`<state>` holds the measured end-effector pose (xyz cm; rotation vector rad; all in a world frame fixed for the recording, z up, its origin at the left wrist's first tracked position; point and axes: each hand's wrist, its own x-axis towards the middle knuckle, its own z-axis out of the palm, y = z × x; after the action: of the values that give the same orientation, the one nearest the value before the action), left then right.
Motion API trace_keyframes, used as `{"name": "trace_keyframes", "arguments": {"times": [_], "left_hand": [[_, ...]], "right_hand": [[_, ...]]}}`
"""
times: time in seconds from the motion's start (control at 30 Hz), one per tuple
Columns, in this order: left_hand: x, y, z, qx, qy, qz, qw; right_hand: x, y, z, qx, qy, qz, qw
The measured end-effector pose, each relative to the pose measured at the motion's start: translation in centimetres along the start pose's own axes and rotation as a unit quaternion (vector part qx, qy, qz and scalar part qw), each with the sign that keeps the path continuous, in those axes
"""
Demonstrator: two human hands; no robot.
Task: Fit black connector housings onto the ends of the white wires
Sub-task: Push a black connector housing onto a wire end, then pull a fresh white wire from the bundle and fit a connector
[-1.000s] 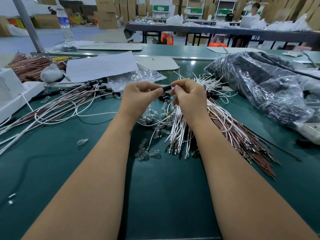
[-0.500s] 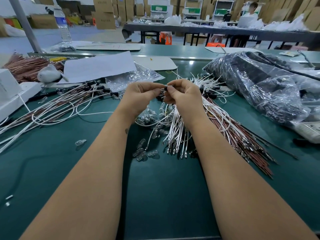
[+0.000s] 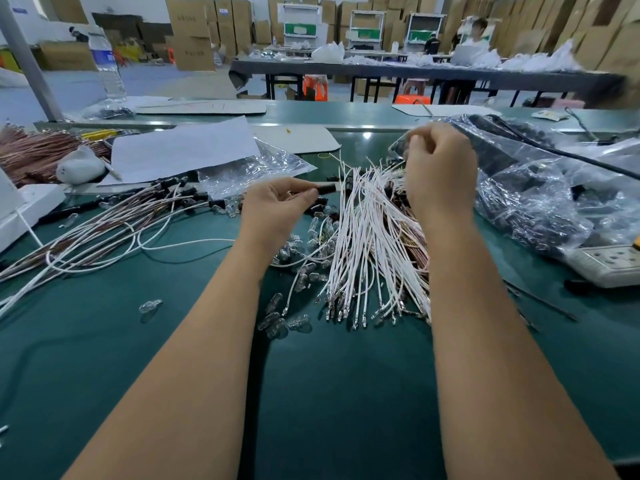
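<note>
My left hand [image 3: 277, 206] pinches a small black connector housing [image 3: 327, 188] between thumb and fingers, just left of the fanned bundle of white wires [image 3: 367, 244] on the green table. A thin white wire seems to run from the housing back under that hand. My right hand [image 3: 440, 168] is raised over the far ends of the bundle, blurred, with its fingers curled. Whether it holds a wire is unclear. More loose black housings [image 3: 322, 207] lie under my left hand.
Wires fitted with black housings [image 3: 138, 216] spread across the left. Clear glass bulbs [image 3: 277, 323] are scattered in the middle. A plastic bag of black parts [image 3: 519, 188] and a power strip [image 3: 609, 265] sit on the right. Paper sheet [image 3: 183, 150] and water bottle [image 3: 107, 64] are behind.
My hands, joined on one housing before, have separated. The right hand rose up and right towards the wire ends and the bag; the left hand kept the black housing.
</note>
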<state>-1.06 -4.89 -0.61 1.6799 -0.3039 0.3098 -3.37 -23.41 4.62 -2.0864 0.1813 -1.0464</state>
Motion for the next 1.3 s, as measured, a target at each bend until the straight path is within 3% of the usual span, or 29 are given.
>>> {"name": "trace_keyframes", "arguments": {"times": [0.07, 0.23, 0.4, 1.03, 1.3], "left_hand": [[0.1, -0.1, 0.4, 0.027, 0.0, 0.005, 1.0], [0.1, -0.7, 0.6, 0.109, -0.018, 0.016, 0.994], [-0.1, -0.9, 0.9, 0.132, -0.044, 0.014, 0.99], [-0.2, -1.1, 1.1, 0.179, -0.058, 0.027, 0.982], [-0.2, -1.2, 1.2, 0.179, -0.057, 0.025, 0.982]], "right_hand": [[0.7, 1.8, -1.4, -0.076, 0.003, 0.061, 0.995], [0.1, 5.7, -1.5, -0.215, -0.157, 0.202, 0.943], [-0.4, 6.2, -0.1, -0.245, -0.208, 0.205, 0.924], [-0.5, 5.6, 0.0, -0.118, -0.083, 0.199, 0.969], [-0.6, 4.9, 0.2, 0.019, -0.072, 0.274, 0.959]]}}
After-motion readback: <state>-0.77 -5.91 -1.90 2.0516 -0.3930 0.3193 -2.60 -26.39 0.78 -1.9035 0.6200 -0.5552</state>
